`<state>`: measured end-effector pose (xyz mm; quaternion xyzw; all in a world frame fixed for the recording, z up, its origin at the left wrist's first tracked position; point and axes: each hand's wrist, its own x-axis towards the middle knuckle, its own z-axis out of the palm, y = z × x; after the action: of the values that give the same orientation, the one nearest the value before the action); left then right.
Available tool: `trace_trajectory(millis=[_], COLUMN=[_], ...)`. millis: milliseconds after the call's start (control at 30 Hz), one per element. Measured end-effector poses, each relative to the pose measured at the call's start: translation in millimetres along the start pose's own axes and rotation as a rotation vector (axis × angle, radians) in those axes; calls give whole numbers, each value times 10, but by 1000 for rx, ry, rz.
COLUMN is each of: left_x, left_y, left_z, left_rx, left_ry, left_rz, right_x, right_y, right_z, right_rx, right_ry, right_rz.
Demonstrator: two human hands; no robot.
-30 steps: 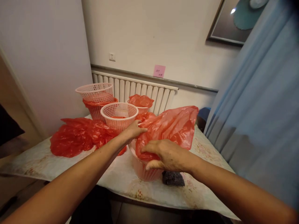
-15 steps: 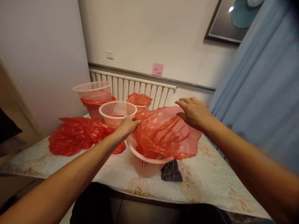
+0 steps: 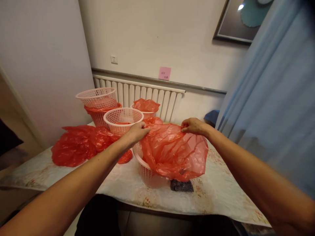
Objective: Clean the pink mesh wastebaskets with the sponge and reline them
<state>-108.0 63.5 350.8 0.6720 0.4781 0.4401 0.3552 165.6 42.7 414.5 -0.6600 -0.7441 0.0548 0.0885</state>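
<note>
The left hand and, apparently, the right hand pinch the red bag, spread between and below them. The pink basket stands nearer the wearer, beneath both. Uneven pulling could tear the thin film or tip the basket.

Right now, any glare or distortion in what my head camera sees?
Head view: a bright glare spot on the framed picture, small highlights on the held red plastic bag, a dark upper right corner, forearms seemingly stretched toward the lower corners, and the pink note too small to read.
</note>
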Motion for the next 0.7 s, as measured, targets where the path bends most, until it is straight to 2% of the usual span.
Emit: trace_trajectory(millis=[133,300,400,533,700], left_x=[107,228,300,408,553], left_y=[-108,-269,-382,-583,-844], left_z=[34,-15,-91,-155,-119], left_rx=[-37,-27,23,68,60], left_ry=[47,57,44,35,45], left_rz=[-37,-84,-87,-107,-130], right_x=[75,123,156,290,589], right_y=[145,360,426,467,528], right_z=[114,264,374,556,808], right_rx=[247,403,470,533,509], right_ry=[-14,-71,-111,-65,32], right_rz=[51,-91,-43,0,1])
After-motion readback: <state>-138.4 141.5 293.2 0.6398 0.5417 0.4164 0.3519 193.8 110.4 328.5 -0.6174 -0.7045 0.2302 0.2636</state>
